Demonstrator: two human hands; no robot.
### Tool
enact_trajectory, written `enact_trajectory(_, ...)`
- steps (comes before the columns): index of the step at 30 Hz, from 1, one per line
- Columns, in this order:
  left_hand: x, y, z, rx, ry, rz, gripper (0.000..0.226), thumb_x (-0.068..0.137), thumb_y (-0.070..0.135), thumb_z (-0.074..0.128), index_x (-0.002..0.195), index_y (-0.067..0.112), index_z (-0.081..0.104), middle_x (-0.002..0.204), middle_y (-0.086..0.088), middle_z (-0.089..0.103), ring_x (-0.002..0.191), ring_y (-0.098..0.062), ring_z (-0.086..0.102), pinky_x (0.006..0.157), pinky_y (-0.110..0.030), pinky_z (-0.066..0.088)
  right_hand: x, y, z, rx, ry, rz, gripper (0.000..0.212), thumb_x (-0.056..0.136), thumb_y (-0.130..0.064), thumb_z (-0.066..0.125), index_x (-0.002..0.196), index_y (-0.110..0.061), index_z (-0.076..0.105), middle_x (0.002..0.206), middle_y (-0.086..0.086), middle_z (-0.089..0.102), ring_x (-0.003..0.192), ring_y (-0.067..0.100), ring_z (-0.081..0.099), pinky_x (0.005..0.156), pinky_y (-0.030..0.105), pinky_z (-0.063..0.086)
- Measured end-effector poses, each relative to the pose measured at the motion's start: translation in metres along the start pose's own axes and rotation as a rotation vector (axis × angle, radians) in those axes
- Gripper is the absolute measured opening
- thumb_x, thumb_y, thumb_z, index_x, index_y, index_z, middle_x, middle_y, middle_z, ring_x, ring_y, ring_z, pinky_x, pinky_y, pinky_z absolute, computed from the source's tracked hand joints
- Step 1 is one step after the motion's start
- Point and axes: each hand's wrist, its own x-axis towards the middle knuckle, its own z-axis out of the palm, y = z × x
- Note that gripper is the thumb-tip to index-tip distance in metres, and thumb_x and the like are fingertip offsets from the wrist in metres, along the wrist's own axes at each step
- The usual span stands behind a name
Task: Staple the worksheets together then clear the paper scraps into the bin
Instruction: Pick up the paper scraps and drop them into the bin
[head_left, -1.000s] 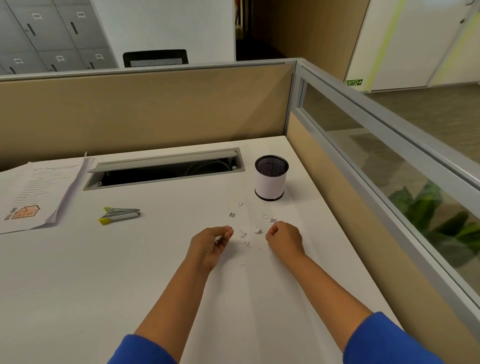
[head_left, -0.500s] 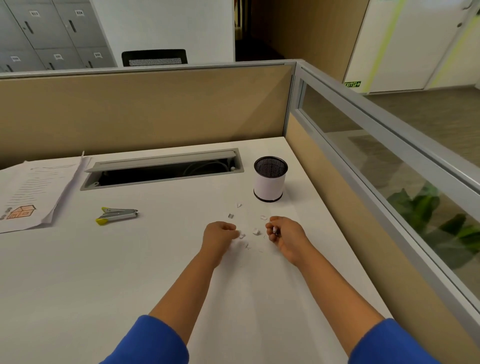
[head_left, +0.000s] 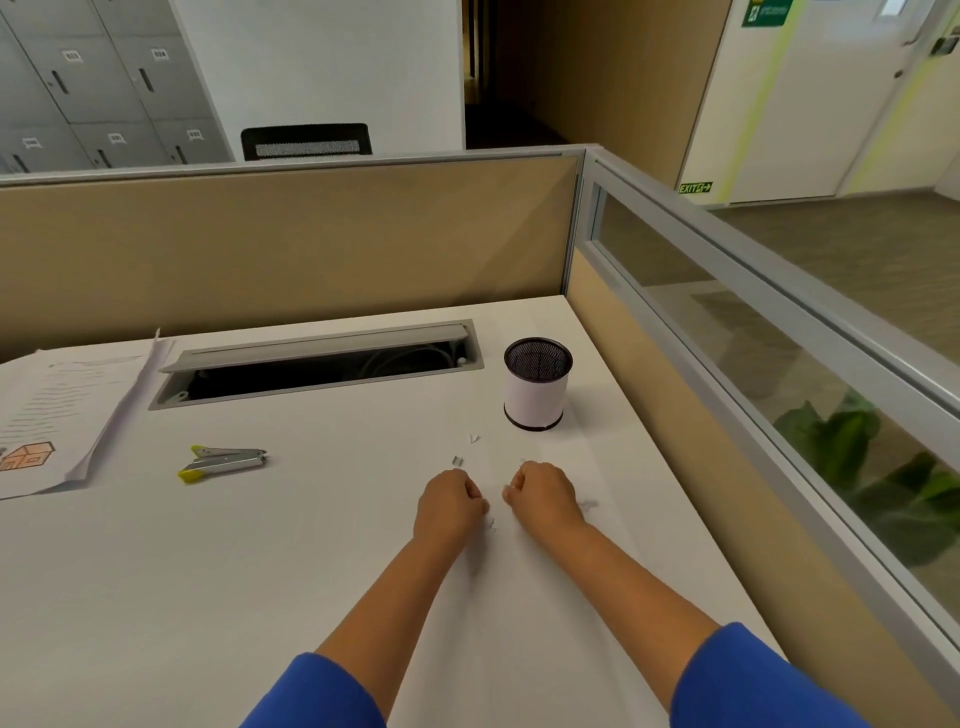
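White desk (head_left: 156, 597) boxed by tan partitions, lockers beyond. Left hand (head_left: 449, 501) and right hand (head_left: 543, 496) rest curled, knuckles close together — whether they pinch anything is hidden. Paper scraps (head_left: 457, 460) lie just past them; the bin (head_left: 537, 384) further ahead, worksheets (head_left: 57, 415) far left — cropped.

One head-worn view looks forward and down across the white desk (head_left: 156, 597). The beige partition (head_left: 285, 249) stands farther ahead.
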Motion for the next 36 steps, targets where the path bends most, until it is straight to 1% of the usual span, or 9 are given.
enact_trajectory(2,0.001,0.002,0.000,0.041,-0.025,0.001,0.035,0.080,0.003,0.054,0.053,0.017,0.037,0.066,-0.005,0.048,0.066,-0.020,0.045,0.055,-0.024,0.033,0.007,-0.005,-0.012,-0.062,-0.088,-0.015,0.034,0.092,-0.025,0.051,0.062,-0.015,0.038,0.098,0.013,0.060,0.090,0.022,0.054,0.073,0.027,0.040)
enact_trajectory(4,0.002,0.002,-0.001,0.014,-0.046,0.003,0.039,0.080,0.002,0.050,0.050,0.017,0.030,0.059,-0.006,0.039,0.057,-0.019,0.036,0.053,-0.026,0.028,0.015,-0.017,-0.040,-0.048,-0.157,-0.044,0.029,0.094,-0.025,0.046,0.070,-0.009,0.044,0.096,0.016,0.054,0.086,0.020,0.046,0.070,0.025,0.035)
enact_trajectory(6,0.003,0.003,-0.004,-0.120,-0.072,-0.044,0.041,0.082,0.002,0.047,0.051,0.018,0.025,0.056,-0.004,0.030,0.052,-0.016,0.027,0.051,-0.025,0.022,0.029,-0.033,-0.078,0.023,-0.107,-0.053,0.024,0.094,-0.023,0.046,0.076,-0.006,0.049,0.095,0.018,0.055,0.086,0.023,0.050,0.062,0.026,0.037)
enact_trajectory(10,0.005,0.007,-0.012,-0.445,-0.090,-0.209,0.026,0.085,0.003,0.046,0.063,0.012,0.037,0.065,-0.008,0.041,0.059,-0.020,0.037,0.054,-0.026,0.029,0.073,-0.052,-0.126,-0.041,0.114,-0.070,0.019,0.092,-0.019,0.050,0.096,-0.002,0.056,0.109,0.019,0.063,0.106,0.032,0.059,0.076,0.029,0.043)
enact_trajectory(14,0.006,0.012,-0.021,-0.740,-0.115,-0.294,0.021,0.084,-0.007,0.045,0.067,0.004,0.048,0.064,-0.012,0.055,0.055,-0.019,0.049,0.052,-0.023,0.038,0.095,-0.055,-0.133,-0.188,0.122,-0.102,0.028,0.091,-0.012,0.048,0.113,-0.001,0.061,0.122,0.014,0.062,0.112,0.030,0.057,0.083,0.029,0.046)
enact_trajectory(23,0.014,0.021,-0.038,-0.702,-0.126,-0.261,0.023,0.087,-0.011,0.039,0.083,0.002,0.057,0.068,-0.011,0.057,0.057,-0.016,0.049,0.052,-0.020,0.041,0.097,-0.053,-0.128,-0.346,0.033,-0.242,0.031,0.090,-0.006,0.047,0.116,-0.006,0.064,0.125,0.013,0.061,0.117,0.031,0.054,0.096,0.034,0.046)
enact_trajectory(31,0.031,0.062,-0.056,-0.709,-0.192,-0.257,0.018,0.091,-0.006,0.042,0.085,-0.001,0.057,0.069,-0.011,0.052,0.058,-0.014,0.044,0.050,-0.018,0.034,0.084,-0.042,-0.147,0.013,0.244,-0.219,0.031,0.087,0.002,0.046,0.106,-0.009,0.068,0.119,0.009,0.064,0.111,0.025,0.058,0.090,0.031,0.048)
enact_trajectory(33,0.038,0.081,-0.062,-0.730,-0.201,-0.226,0.020,0.092,-0.006,0.042,0.076,0.001,0.054,0.069,-0.011,0.050,0.058,-0.013,0.045,0.045,-0.015,0.035,0.082,-0.035,-0.148,0.156,0.233,-0.174,0.029,0.085,0.003,0.049,0.103,-0.008,0.068,0.115,0.011,0.066,0.108,0.025,0.060,0.091,0.032,0.051)
enact_trajectory(36,0.048,0.111,-0.067,-0.760,-0.202,-0.192,0.019,0.091,-0.011,0.039,0.080,-0.003,0.053,0.074,-0.012,0.049,0.061,-0.014,0.049,0.047,-0.014,0.040,0.081,-0.031,-0.147,0.306,0.175,-0.123,0.026,0.083,0.006,0.051,0.099,-0.004,0.068,0.111,0.016,0.067,0.107,0.030,0.063,0.095,0.043,0.051)
